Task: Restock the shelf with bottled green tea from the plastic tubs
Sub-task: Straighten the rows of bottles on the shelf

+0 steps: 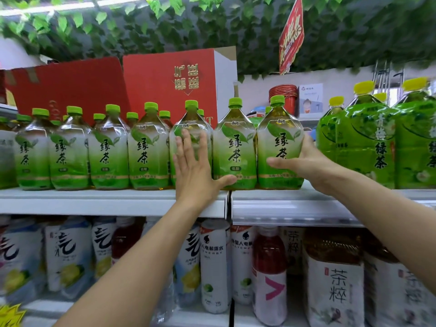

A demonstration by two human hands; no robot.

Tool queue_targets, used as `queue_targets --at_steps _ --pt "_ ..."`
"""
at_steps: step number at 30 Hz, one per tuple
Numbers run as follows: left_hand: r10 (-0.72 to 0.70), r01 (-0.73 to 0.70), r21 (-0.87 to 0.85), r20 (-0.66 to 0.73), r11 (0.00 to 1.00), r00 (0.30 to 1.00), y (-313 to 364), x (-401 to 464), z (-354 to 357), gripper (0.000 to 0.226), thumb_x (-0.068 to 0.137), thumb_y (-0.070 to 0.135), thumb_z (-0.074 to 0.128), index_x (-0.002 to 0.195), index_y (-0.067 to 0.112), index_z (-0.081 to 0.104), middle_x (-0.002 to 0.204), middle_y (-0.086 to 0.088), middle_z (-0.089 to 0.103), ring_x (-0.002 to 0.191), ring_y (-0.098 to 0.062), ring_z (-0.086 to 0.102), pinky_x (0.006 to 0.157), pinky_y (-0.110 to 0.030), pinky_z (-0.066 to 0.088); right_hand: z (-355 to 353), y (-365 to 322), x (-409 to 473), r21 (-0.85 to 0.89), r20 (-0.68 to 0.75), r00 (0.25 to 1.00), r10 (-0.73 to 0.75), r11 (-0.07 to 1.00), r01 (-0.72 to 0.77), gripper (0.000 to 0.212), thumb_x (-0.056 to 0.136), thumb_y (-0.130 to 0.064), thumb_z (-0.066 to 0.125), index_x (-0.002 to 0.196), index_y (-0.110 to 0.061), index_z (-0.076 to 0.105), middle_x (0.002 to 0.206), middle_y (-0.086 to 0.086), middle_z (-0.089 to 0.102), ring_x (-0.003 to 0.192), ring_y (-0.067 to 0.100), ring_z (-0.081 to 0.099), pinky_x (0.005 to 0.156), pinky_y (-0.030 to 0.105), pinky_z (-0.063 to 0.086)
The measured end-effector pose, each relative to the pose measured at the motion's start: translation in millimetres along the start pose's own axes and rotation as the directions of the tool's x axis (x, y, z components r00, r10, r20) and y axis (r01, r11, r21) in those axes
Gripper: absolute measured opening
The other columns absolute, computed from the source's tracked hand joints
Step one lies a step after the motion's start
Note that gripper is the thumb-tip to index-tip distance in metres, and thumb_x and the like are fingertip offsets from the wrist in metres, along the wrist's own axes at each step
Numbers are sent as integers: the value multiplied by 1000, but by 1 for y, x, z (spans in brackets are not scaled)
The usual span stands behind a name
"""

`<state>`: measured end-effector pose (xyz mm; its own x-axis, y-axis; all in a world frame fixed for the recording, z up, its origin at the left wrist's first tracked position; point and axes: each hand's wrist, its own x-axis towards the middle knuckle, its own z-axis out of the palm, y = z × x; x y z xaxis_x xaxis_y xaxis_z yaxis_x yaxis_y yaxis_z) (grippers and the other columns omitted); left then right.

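The top shelf (113, 201) already carries a full front row of green tea bottles (108, 152), with more caps showing behind, so I judge the restocking is close to its end for this row. The plastic tubs are not in view, so how many bottles are left I cannot tell.

The left hand (193, 166) lies flat on the fifth bottle (191, 128), fingers straight and spread, the thumb reaching over to the sixth bottle (234, 147); it presses and holds nothing. The right hand (304, 161) grips the last bottle (279, 147) of the row: the thumb lies across the label and the fingers go around the right side. This bottle stands upright on the shelf, touching the sixth one, just beside the yellow-capped bottles (358, 142). It seems the hands are pushing the row into line.

The bottles are clear plastic with a pyramid-shaped shoulder, a ribbed green cap and a glossy label that goes from white to green. The tea inside is amber. The shelf is smooth white metal. Behind stand red boxes (169, 90) of matte card.
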<state>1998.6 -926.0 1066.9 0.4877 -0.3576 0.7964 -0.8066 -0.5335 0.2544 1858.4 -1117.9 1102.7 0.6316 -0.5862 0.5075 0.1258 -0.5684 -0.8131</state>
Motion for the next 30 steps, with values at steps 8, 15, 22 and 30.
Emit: queue_targets --at_steps 8,15,22,30 --pt "-1 1 1 15 1000 1000 2 2 0 120 79 68 66 157 34 -19 157 -10 -41 146 -29 -37 113 -41 -23 3 4 4 -9 -5 1000 -16 1000 16 86 72 -12 86 134 -22 27 120 4 58 116 26 55 108 52 42" --pt "-2 2 -5 11 1000 1000 1 1 1 121 79 67 67 156 35 -19 158 -9 -40 146 -28 -36 112 -40 -23 3 6 1 -16 -18 999 -30 999 30 93 68 -12 89 137 -22 27 118 3 60 116 26 56 108 52 42" --pt "-11 10 43 17 999 1000 4 2 2 120 80 71 63 157 31 -19 158 -14 -38 147 -32 -34 114 -42 -21 3 10 7 -21 -19 999 -27 999 27 93 67 -19 90 133 -29 26 121 2 60 115 25 57 107 51 43" --pt "458 -459 72 28 886 889 39 54 -37 83 96 54 53 160 30 6 168 2 -10 154 -20 -15 125 -47 -7 4 11 4 2 -40 996 -83 997 83 98 66 -15 90 138 -29 24 119 0 58 114 23 58 106 50 45"
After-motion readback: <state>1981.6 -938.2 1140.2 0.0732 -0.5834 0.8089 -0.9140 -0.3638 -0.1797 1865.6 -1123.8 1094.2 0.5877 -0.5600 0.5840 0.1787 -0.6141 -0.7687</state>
